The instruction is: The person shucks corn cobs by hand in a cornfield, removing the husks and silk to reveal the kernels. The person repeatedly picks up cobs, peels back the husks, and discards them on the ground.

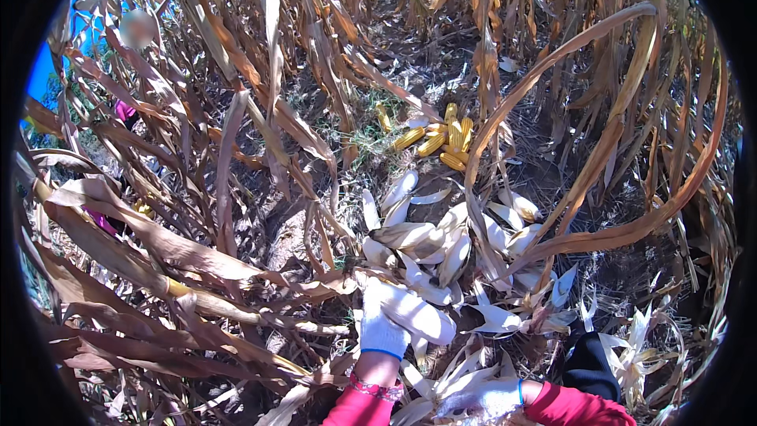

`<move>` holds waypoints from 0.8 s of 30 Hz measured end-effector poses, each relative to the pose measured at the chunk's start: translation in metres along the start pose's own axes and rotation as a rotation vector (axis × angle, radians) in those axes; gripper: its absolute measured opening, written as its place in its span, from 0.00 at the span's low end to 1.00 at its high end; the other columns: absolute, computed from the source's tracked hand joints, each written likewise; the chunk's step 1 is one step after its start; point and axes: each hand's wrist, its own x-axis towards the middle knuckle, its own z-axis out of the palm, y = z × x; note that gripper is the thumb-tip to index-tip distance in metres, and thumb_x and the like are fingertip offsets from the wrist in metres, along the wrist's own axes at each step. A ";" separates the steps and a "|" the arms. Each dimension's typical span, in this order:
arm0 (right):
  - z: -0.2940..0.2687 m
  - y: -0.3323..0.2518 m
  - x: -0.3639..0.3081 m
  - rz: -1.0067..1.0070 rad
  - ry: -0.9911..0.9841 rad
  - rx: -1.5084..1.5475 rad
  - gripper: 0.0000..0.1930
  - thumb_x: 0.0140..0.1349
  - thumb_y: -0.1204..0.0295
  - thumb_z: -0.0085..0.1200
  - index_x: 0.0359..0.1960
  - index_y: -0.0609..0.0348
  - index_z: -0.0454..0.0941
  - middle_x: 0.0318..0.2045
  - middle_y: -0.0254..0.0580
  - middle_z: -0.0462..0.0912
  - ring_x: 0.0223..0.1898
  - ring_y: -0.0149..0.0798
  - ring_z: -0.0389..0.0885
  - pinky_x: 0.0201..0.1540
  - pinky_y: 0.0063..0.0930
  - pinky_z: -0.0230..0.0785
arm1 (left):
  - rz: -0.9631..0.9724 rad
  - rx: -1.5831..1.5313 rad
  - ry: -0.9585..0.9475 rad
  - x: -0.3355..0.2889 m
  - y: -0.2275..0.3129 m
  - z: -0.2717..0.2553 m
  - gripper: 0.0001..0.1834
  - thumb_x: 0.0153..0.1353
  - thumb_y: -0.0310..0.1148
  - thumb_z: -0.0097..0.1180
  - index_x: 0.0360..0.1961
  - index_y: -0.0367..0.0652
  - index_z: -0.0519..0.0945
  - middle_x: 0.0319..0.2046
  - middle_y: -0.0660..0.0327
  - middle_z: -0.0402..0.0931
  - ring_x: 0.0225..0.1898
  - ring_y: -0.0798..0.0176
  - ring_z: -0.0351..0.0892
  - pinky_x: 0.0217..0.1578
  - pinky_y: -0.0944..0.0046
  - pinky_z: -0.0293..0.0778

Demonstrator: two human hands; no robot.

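Dry, tan cornstalks fill a sunlit field, leaning over ground littered with leaves, and blue sky shows at the upper left. At the far left, another person is partly hidden behind the stalks; patches of pink clothing show between the leaves.

Right of those stalks, near the lower middle, the left hand wears a white knit glove with a blue cuff edge, below a pink sleeve. Its fingers appear curled against 1 pale, husk-covered ear of corn, which slants down to the right, just beside a loose heap of other ears in whitish husks. Beyond the heap, well apart from both hands, several bare yellow cobs lie clustered on the ground.

Farther right, at the lower edge, the right hand, also gloved, is beside spread, peeled-back husk leaves; I cannot tell whether its fingers are spread or pinching anything. Next come dark cloth and an opened husk.

Husking looks partway along: the yellow cobs are stripped, while the ear at the left hand and most of the heap seem to have their husks on.
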 end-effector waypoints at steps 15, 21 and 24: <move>-0.043 0.004 0.031 0.189 0.590 -0.473 0.23 0.68 0.46 0.53 0.53 0.48 0.81 0.47 0.44 0.84 0.50 0.48 0.83 0.53 0.42 0.74 | -0.032 -0.015 -0.014 0.002 0.001 0.000 0.27 0.69 0.61 0.51 0.45 0.46 0.76 0.39 0.55 0.79 0.41 0.52 0.82 0.44 0.48 0.82; 0.065 0.097 0.036 0.627 0.062 -0.711 0.40 0.63 0.39 0.54 0.70 0.51 0.64 0.66 0.47 0.70 0.64 0.52 0.72 0.65 0.46 0.62 | -0.035 -0.014 -0.015 0.002 -0.005 0.003 0.26 0.70 0.59 0.50 0.46 0.45 0.76 0.39 0.55 0.79 0.41 0.53 0.82 0.44 0.49 0.82; 0.068 0.104 0.058 0.686 -0.270 -0.488 0.34 0.65 0.44 0.54 0.66 0.52 0.69 0.56 0.42 0.73 0.53 0.44 0.73 0.55 0.40 0.65 | -0.016 -0.007 -0.015 0.003 -0.007 0.003 0.25 0.71 0.58 0.50 0.46 0.45 0.76 0.39 0.56 0.79 0.41 0.54 0.82 0.44 0.50 0.82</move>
